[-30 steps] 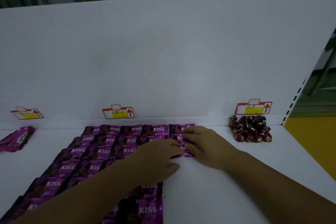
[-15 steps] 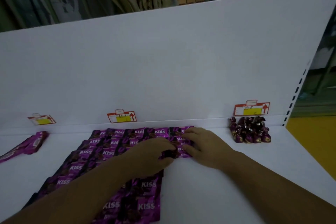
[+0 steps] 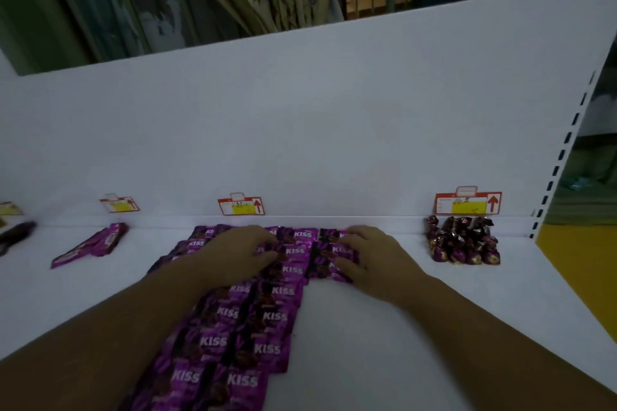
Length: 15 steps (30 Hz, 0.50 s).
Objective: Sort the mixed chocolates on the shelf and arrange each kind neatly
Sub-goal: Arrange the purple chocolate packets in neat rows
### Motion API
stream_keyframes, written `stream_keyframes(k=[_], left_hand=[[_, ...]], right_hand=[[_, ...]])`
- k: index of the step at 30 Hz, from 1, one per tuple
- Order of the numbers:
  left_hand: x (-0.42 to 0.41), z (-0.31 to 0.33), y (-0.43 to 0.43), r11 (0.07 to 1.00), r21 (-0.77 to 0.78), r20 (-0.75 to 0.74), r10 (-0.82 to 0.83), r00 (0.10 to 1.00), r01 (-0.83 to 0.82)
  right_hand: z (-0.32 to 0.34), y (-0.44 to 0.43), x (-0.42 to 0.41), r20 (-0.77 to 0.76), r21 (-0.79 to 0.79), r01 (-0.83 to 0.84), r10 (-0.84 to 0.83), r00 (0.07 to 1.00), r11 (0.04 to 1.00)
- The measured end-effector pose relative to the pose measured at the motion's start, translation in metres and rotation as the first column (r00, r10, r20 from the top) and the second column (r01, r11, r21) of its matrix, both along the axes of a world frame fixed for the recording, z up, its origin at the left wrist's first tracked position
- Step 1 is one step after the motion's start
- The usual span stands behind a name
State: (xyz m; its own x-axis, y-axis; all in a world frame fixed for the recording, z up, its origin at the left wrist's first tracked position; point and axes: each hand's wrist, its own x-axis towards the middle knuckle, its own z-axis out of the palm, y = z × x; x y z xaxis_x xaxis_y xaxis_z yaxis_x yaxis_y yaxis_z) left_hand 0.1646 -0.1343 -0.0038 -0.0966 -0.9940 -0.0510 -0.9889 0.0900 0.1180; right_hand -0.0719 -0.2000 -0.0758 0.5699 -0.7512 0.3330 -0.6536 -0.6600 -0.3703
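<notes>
Purple KISS chocolate packets (image 3: 263, 317) lie in overlapping rows on the white shelf (image 3: 384, 344), running from the back wall toward me. My left hand (image 3: 238, 252) rests palm down on the rear rows, fingers lightly bent. My right hand (image 3: 369, 255) lies flat on the short rightmost column of KISS packets (image 3: 322, 255), fingers touching the wrappers. A pile of dark foil-wrapped round chocolates (image 3: 462, 245) sits at the back right. A small stack of purple bar packets (image 3: 91, 245) lies at the back left.
Red and yellow price tags (image 3: 241, 206) (image 3: 468, 203) (image 3: 119, 204) hang on the white back panel. A dark packet (image 3: 16, 235) lies at the far left edge. The shelf ends at a slotted upright (image 3: 564, 150) on the right, with yellow floor beyond.
The view has tilted up and shifted left. My left hand has slid back and left over the rear rows. My right hand stays on the rightmost column.
</notes>
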Motion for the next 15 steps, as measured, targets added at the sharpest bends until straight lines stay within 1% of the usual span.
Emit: stream_keyframes(k=[2, 3, 5, 8, 10, 12, 14, 15], left_hand=[[0.014, 0.0, 0.008, 0.998, -0.022, -0.006, 0.053, 0.999, -0.053], [0.022, 0.001, 0.014, 0.997, -0.032, -0.012, 0.068, 0.998, -0.068], [0.039, 0.005, 0.026, 0.996, -0.045, -0.031, 0.075, 0.997, -0.077], [0.067, 0.012, 0.042, 0.992, -0.077, -0.023, 0.095, 0.995, -0.097], [0.085, 0.018, 0.056, 0.984, -0.095, -0.014, 0.15, 0.989, -0.151], [0.108, 0.023, 0.075, 0.977, -0.1, 0.026, 0.191, 0.981, -0.188], [0.141, 0.027, 0.101, 0.971, -0.079, 0.046, 0.229, 0.972, -0.225], [0.159, 0.029, 0.116, 0.964, -0.067, 0.032, 0.259, 0.965, -0.257]], right_hand=[[0.006, 0.003, 0.0, 0.057, -0.007, 0.025, -0.025, 0.998, 1.0], [0.01, 0.005, 0.003, 0.056, -0.012, 0.026, -0.025, 0.998, 1.0], [0.015, 0.008, 0.014, -0.017, -0.035, -0.022, 0.021, 1.0, 0.999], [0.023, 0.015, 0.038, -0.23, -0.029, -0.073, 0.065, 0.971, 0.997], [0.037, 0.025, 0.056, -0.283, -0.021, -0.046, 0.038, 0.958, 0.999], [0.048, 0.04, 0.081, -0.321, -0.053, -0.044, 0.025, 0.947, 0.998], [0.058, 0.067, 0.115, -0.361, -0.111, -0.093, 0.047, 0.931, 0.989], [0.061, 0.083, 0.135, -0.369, -0.111, -0.128, 0.079, 0.926, 0.985]])
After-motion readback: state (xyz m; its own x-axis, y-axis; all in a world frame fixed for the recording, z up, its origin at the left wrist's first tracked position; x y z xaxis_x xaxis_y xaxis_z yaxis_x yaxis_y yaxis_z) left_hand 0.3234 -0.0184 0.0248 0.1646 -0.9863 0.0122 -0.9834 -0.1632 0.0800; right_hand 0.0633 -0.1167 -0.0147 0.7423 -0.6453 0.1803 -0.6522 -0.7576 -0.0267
